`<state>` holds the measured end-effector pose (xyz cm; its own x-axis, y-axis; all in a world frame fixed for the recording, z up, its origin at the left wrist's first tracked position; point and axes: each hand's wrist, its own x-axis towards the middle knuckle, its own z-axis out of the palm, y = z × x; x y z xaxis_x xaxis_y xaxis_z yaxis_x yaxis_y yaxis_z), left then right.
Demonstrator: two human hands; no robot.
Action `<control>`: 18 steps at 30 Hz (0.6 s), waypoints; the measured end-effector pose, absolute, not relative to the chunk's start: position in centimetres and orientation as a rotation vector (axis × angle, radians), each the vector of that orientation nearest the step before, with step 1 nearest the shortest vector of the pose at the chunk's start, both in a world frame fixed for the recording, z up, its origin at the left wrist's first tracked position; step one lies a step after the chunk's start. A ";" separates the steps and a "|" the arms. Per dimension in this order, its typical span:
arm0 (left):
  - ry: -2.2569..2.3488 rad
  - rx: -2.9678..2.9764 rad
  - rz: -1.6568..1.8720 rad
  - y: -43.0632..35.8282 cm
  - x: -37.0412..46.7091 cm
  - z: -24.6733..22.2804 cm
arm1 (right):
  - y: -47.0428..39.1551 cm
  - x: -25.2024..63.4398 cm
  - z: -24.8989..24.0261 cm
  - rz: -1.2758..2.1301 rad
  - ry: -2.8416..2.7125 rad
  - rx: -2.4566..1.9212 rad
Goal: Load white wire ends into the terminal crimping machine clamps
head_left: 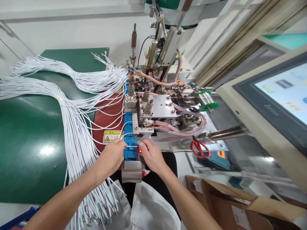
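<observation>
White cable (132, 146) held straight

It crossed the blue clamp strip (130, 155), the left hand (113, 153) pinched shut on it, the right hand (151, 154) pinching its end, apparently for alignment; the cable bundle (74, 131) draped leftward, seemingly within reach.

Left hand (113, 154) and right hand (153, 156) hold a white cable (132, 146) across blue blocks (130, 154).
</observation>
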<state>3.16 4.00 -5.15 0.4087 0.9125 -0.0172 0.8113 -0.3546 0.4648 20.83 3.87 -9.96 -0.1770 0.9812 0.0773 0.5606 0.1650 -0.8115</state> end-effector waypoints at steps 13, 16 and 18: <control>1.540 2.370 0.155 3.1 3.5 -5.2 | 3.3 18.7 -11.8 0.853 -1.498 -1.560; 1.592 2.420 0.066 2.9 3.8 -4.8 | 3.4 18.8 -11.8 0.876 -1.466 -1.538; 1.591 2.483 0.028 2.9 3.8 -4.6 | 3.5 18.8 -11.9 0.894 -1.461 -1.525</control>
<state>3.82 2.90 -4.58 0.4230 0.9019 -0.0876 0.8983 -0.4047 0.1711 18.78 3.47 -11.85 0.0734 0.9962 0.0474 0.4110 0.0131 -0.9116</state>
